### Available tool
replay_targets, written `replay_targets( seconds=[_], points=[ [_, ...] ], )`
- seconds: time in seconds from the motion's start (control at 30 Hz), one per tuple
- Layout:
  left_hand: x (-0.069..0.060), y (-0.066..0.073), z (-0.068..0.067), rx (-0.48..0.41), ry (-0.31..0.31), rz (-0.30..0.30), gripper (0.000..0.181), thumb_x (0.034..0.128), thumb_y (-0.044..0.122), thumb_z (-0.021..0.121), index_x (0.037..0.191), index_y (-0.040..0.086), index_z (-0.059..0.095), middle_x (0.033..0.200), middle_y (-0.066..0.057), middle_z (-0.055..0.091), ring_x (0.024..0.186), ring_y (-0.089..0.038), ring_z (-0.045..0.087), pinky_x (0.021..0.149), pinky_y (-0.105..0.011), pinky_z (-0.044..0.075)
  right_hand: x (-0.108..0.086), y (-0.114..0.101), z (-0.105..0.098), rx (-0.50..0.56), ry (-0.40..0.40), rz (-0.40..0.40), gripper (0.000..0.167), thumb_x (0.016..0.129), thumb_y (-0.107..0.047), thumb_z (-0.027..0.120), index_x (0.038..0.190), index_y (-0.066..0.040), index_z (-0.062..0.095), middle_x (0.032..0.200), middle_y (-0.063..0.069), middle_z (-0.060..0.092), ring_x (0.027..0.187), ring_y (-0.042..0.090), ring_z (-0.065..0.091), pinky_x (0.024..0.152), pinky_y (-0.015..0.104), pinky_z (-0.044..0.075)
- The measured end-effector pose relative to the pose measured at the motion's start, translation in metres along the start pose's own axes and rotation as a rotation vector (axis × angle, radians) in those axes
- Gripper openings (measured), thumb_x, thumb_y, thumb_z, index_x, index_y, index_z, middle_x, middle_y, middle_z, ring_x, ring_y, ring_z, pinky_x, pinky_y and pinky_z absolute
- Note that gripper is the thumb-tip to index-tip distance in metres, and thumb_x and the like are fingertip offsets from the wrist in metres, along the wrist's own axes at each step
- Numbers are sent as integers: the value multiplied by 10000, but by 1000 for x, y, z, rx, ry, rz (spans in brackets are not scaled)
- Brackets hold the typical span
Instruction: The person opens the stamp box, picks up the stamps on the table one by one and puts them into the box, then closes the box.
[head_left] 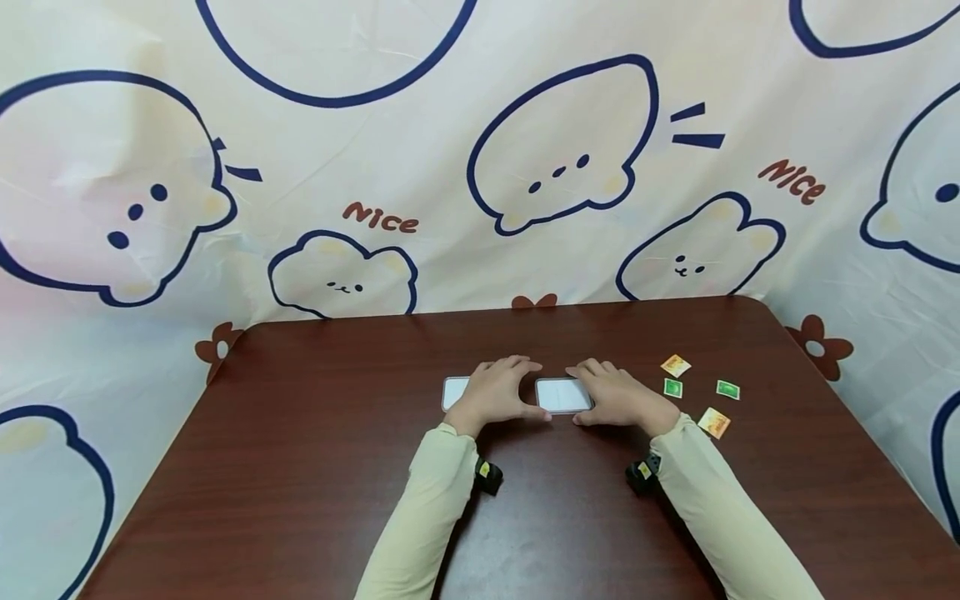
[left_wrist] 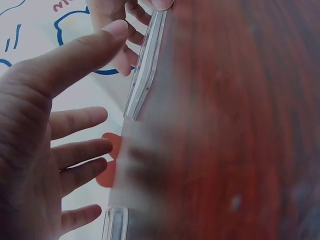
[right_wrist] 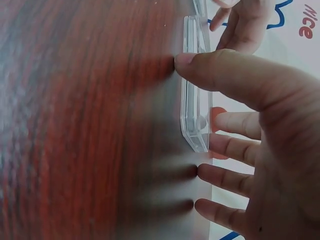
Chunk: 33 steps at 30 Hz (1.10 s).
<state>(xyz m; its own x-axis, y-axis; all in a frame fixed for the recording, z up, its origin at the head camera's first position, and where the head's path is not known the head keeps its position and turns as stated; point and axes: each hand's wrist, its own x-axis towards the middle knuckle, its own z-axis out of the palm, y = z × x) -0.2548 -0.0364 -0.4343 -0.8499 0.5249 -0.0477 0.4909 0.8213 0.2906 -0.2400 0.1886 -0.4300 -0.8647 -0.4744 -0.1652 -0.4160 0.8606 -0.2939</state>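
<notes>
Two flat clear plastic cases with white insides lie side by side on the brown table. The right-hand case [head_left: 562,396] is between the thumb and fingers of my right hand [head_left: 618,396]. In the right wrist view, that thumb [right_wrist: 187,64] touches the near edge of the case [right_wrist: 192,110], with the index and middle fingers at its far side. My left hand [head_left: 498,392] stands between the cases, fingers spread and holding nothing. It hides part of the left-hand case [head_left: 453,392], whose end [left_wrist: 117,225] shows below the fingers in the left wrist view.
Several small pieces of card lie right of my right hand: an orange one [head_left: 676,365], a green one [head_left: 672,388], another green one [head_left: 727,390] and another orange one [head_left: 714,422]. A printed cloth [head_left: 450,167] hangs behind the table [head_left: 300,467].
</notes>
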Motion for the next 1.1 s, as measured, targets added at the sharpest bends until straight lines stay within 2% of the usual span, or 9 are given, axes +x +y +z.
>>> replay_targets(
  seconds=[0.2,0.5,0.87,1.1],
  points=[
    [-2,-3,0,17,-26,-5,826,728,681,697,1410,262,494,1497,-11,440,1372,-198,428,1089,-482,349,3,-7,-2,-11,-27,5,777,827,-382,725,1445,-31,409,1401,184,430,1219,355,439,991,572,378],
    [-8,-7,3,12,-61,-32,825,725,676,704,1411,270,492,1501,5,430,1372,-198,424,1074,-476,366,12,-11,-3,-30,-58,0,701,815,-378,740,1376,-40,492,1313,166,474,1101,302,461,934,527,415],
    [-2,0,2,67,-87,-18,823,738,674,696,1415,259,479,1497,28,409,1361,-197,422,1084,-450,356,13,-4,-7,14,-58,-2,629,797,-323,750,1303,-25,523,1259,170,487,1045,292,471,905,519,414],
    [0,1,1,42,-98,-32,801,758,646,697,1423,263,469,1506,22,397,1369,-189,409,1092,-452,342,14,0,-8,54,-60,-13,636,803,-314,747,1311,-15,507,1254,183,471,1008,280,483,864,484,436]
  ],
)
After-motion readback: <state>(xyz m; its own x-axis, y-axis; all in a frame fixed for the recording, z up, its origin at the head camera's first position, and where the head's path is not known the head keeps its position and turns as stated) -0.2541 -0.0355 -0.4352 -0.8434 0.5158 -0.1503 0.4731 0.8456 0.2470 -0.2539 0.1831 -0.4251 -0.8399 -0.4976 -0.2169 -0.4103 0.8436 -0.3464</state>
